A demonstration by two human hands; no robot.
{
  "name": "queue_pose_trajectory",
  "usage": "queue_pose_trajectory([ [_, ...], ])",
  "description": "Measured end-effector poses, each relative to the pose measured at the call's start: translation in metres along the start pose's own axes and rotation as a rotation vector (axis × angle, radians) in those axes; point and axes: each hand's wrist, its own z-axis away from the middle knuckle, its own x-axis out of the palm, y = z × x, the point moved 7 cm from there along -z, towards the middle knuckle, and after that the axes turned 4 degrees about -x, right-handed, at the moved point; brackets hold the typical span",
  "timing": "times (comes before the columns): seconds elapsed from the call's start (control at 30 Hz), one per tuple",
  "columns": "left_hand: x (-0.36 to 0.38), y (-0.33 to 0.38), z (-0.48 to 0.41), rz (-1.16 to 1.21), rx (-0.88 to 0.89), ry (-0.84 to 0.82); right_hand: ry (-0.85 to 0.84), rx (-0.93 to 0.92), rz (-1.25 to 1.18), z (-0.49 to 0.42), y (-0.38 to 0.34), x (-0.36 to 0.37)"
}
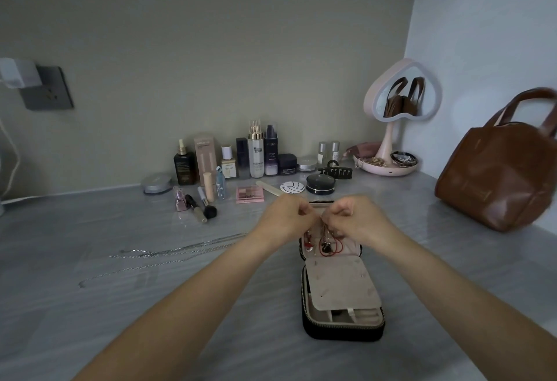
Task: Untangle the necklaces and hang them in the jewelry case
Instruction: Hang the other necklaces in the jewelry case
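Both hands are working close together over the far half of the open jewelry case (342, 296), which is lying on the bench (120, 320) right of centre. The left hand (284, 219) and the right hand (358, 219) are each pinching narrowly at a thin chain (325, 227), with fingertips (304, 210) almost touching; the grip on each side looks closed on the chain, though the strand itself is too fine to follow.

Below the hands, a red cord (333, 248) and a dark pendant (325, 246) are hanging in the case's far panel, just beside the chain being worked.

The main risk, as I judge it, is that the chain is catching on that cord or pendant while it is being hooked, making a fresh knot. Pulling hard on a snag could also be straining the links or dragging the light case along the bench.

Silver necklaces (168, 255) are lying loose on the bench to the left, well apart from the case; their strands are overlapping, so lifting one carelessly may be tightening the tangle. The left forearm (211, 278) is passing near their right ends and could be sweeping them.
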Motion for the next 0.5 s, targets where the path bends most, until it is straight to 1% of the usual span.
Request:
queue_pose_trajectory([
  [0.07,0.003,-0.005,0.000,0.024,-0.014,0.001,0.023,-0.069,0.113,0.000,-0.003,-0.003],
  [0.2,0.008,-0.012,0.000,0.111,-0.028,-0.003,-0.009,-0.130,0.201,0.001,-0.009,0.000],
  [0.3,0.004,-0.014,0.001,0.154,-0.015,0.027,-0.013,-0.163,0.263,-0.001,-0.013,0.001],
  [0.37,-0.002,-0.017,0.003,0.188,-0.024,0.082,-0.002,-0.192,0.337,-0.003,-0.017,0.000],
  [0.47,-0.014,-0.026,0.005,0.249,-0.066,0.211,0.007,-0.235,0.433,-0.006,-0.027,0.000],
  [0.5,-0.015,-0.028,0.005,0.268,-0.089,0.217,0.010,-0.253,0.453,-0.007,-0.031,0.000],
])
